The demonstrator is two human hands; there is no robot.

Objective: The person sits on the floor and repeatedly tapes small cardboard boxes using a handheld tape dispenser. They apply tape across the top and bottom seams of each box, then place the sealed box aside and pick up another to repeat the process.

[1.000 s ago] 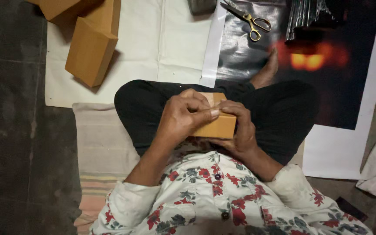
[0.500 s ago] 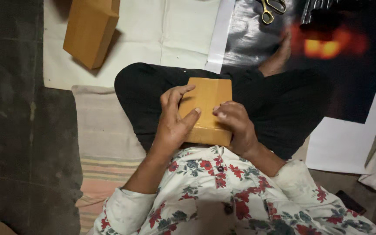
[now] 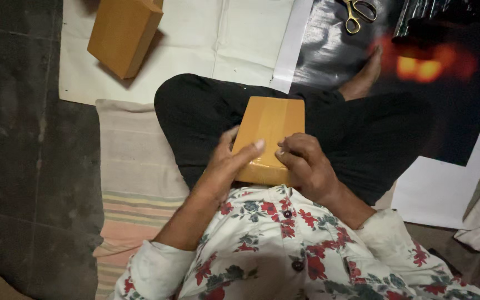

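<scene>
A flat brown paper-wrapped box (image 3: 270, 125) lies on my lap, over my crossed legs in black trousers. My left hand (image 3: 226, 166) grips its near left edge, thumb stretched across the top face. My right hand (image 3: 305, 166) holds the near right corner, fingers curled on the top face close to the left thumb. The box's near end is hidden under both hands.
A second brown wrapped box (image 3: 122, 34) lies on a white sheet (image 3: 206, 33) at the far left. Yellow-handled scissors (image 3: 356, 12) rest on a black glossy sheet (image 3: 329, 50) at the top right. A striped mat (image 3: 131, 166) is under me, dark floor to the left.
The box was held up on edge between both hands; it has since been turned and laid flat on my lap, its broad face up. The view shifted slightly downward.
</scene>
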